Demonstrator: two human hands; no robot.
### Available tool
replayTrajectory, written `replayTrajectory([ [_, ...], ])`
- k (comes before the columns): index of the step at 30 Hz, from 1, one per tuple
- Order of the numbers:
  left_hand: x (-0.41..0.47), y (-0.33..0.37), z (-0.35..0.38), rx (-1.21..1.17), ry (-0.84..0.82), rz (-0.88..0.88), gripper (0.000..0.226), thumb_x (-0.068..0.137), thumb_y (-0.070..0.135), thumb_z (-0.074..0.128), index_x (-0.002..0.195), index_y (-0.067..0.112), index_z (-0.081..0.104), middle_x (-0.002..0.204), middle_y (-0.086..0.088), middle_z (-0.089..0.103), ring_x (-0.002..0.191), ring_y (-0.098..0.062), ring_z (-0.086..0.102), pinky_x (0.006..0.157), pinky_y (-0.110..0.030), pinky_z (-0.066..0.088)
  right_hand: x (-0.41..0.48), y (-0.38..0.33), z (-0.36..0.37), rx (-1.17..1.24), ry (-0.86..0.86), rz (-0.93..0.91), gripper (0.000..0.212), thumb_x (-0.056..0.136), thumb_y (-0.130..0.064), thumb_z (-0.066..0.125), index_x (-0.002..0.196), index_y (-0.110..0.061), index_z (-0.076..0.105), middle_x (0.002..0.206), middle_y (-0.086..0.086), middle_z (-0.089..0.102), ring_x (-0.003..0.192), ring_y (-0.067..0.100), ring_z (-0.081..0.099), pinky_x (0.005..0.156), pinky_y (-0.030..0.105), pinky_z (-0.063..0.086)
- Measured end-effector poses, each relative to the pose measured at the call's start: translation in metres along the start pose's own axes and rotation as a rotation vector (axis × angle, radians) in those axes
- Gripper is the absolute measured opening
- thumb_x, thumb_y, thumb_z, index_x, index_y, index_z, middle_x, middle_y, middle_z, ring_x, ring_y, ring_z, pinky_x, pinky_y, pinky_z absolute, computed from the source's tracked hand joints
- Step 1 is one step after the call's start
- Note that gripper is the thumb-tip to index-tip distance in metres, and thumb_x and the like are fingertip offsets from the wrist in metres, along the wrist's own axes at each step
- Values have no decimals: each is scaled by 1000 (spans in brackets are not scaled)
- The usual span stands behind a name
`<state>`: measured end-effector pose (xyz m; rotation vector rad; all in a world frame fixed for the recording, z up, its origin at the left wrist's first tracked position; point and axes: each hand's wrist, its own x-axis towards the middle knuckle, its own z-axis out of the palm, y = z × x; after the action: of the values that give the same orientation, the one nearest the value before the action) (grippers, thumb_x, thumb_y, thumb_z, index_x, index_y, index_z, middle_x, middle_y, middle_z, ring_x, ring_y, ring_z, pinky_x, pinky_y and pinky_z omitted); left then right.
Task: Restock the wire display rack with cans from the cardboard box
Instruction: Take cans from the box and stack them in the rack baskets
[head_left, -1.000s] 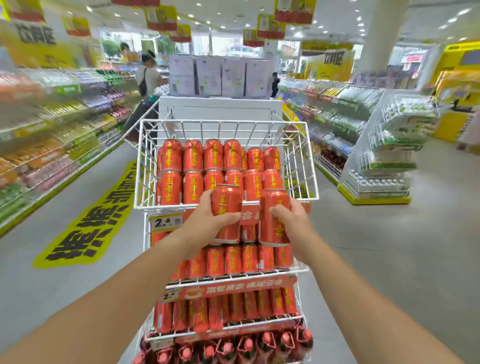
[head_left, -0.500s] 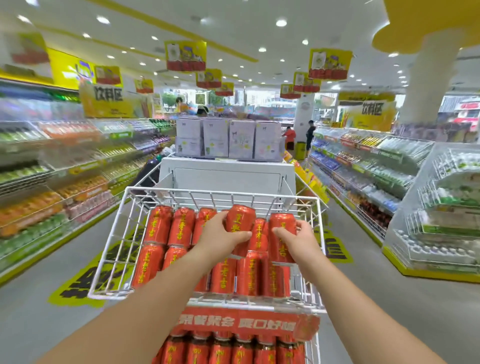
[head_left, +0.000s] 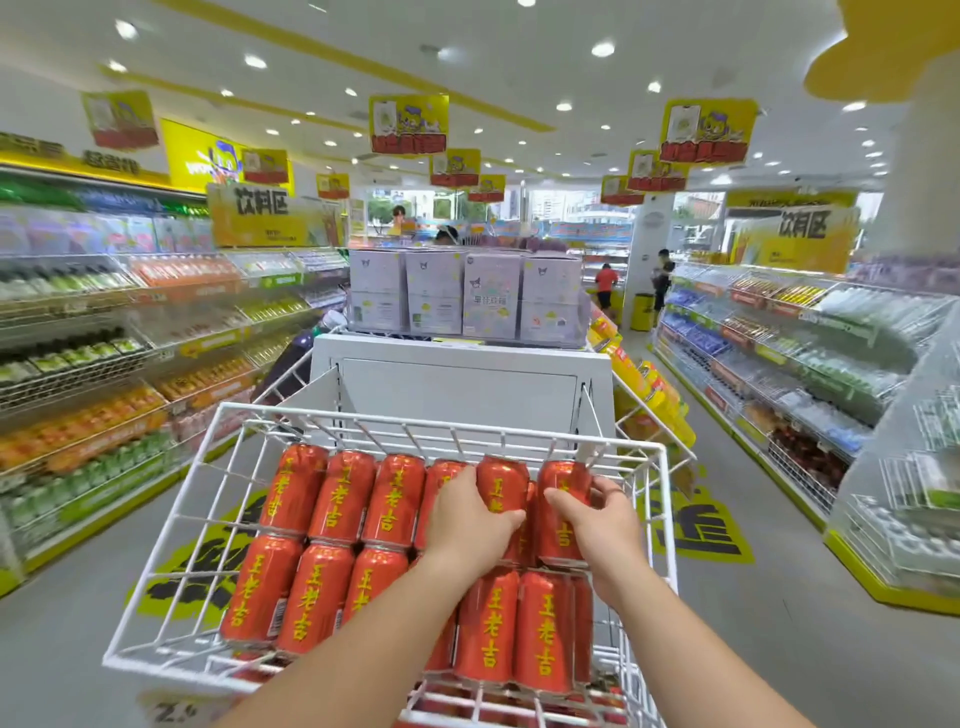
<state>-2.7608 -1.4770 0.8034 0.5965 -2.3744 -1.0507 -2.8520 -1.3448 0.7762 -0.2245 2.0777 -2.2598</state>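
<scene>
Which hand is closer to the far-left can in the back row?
Left. The left hand grips a can several places right of the far-left can; the right hand grips the neighbouring can, even farther right.

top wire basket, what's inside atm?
Two rows of red cans, yellow lettering, sit in the top wire basket. Left hand and right hand each grip a back-row can. Forearms cover part of the front row; whatever lies beneath the cans is hidden.

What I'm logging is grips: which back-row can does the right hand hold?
The rightmost can of the back row; the right hand curls round it. The left hand grips its neighbour.
</scene>
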Motion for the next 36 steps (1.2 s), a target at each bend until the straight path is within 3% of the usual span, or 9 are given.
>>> replayTrajectory([
  [5,4,-5,14,273,57,32,71,79,60,72,132,15,56,131,-10,46,127,-30,41,109,-36,36,5,11,2,35,-6,36,41,80,-7,81,116,-9,60,94,10,75,74,22,72,63,32,58],
  [8,5,-6,18,426,115,96,71,83,68,61,131,16,55,133,-9,42,125,-28,36,108,-37,36,6,18,4,42,12,66,45,80,-14,83,119,-12,60,100,10,75,86,26,75,60,28,59],
  [12,5,-13,20,585,113,179,77,93,67,44,153,20,32,155,-14,22,140,-32,22,116,-44,25,20,43,9,45,41,44,93,47,-62,93,124,-20,63,119,10,68,97,25,73,83,46,62],
  [14,5,-19,19,608,97,213,76,95,66,40,156,24,26,158,-12,19,144,-31,17,116,-46,21,36,65,9,20,23,29,100,40,-72,89,124,-23,64,121,10,65,98,23,72,84,47,61],
  [18,4,-31,15,648,27,292,81,95,67,36,160,24,14,162,-7,12,147,-29,10,117,-47,15,4,33,11,-121,20,-36,82,64,-53,83,133,-20,54,122,8,63,104,16,69,93,45,57],
  [22,-1,-47,11,681,-31,399,78,97,63,35,160,31,3,167,3,6,152,-28,3,119,-49,10,-6,37,8,-340,82,-76,78,77,-51,77,142,-16,51,128,3,50,124,21,52,111,44,41],
  [26,-4,-43,17,691,-24,369,80,97,64,36,160,32,-2,169,4,2,154,-28,-1,119,-51,10,-8,39,7,-376,75,-33,91,67,-76,64,142,-25,51,125,-1,51,119,22,59,104,46,48],
  [30,-7,-38,16,727,-45,349,81,98,65,35,160,31,-2,169,3,-1,155,-28,-3,119,-53,11,-20,19,4,-538,-2,-51,72,90,-54,63,149,-18,41,134,9,46,129,29,50,109,43,42],
  [36,-22,-48,-6,834,-75,432,81,96,67,31,160,31,-1,169,-9,5,154,-30,3,119,-52,15,-46,3,-9,-1114,-30,-257,73,93,-56,51,148,-14,31,136,7,43,132,26,40,107,41,39],
])
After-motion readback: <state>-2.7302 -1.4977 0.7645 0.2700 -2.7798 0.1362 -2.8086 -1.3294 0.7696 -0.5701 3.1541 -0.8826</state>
